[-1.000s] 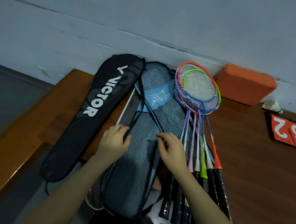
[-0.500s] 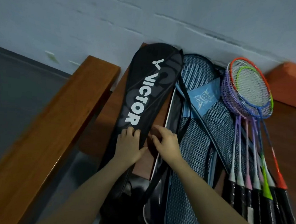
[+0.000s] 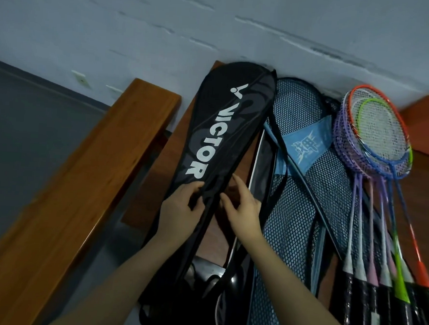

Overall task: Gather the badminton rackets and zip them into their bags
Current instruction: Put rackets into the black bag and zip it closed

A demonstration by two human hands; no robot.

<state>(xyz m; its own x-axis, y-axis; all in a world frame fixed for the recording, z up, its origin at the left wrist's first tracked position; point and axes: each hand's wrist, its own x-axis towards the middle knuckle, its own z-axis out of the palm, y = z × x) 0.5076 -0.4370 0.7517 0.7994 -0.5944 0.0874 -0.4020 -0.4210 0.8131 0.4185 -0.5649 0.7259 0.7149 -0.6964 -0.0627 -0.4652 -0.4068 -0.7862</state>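
- Since a moment ago, both hands have been shifted from the mesh bag [image 3: 303, 213] to the black Victor bag [image 3: 224, 148].
- Its edge is pinched by left hand [image 3: 180, 210] and right hand [image 3: 243, 211], likely seeking the zipper, which is hidden.
- Loose rackets [image 3: 377, 152] lie unbagged on the desk [image 3: 427, 200], handles cut off.

I had both bare forearms reaching forward, my left hand [image 3: 180, 208] curled with thumb and fingers pinching, and my right hand [image 3: 243, 209] just beside it, fingers bent and pinching close by
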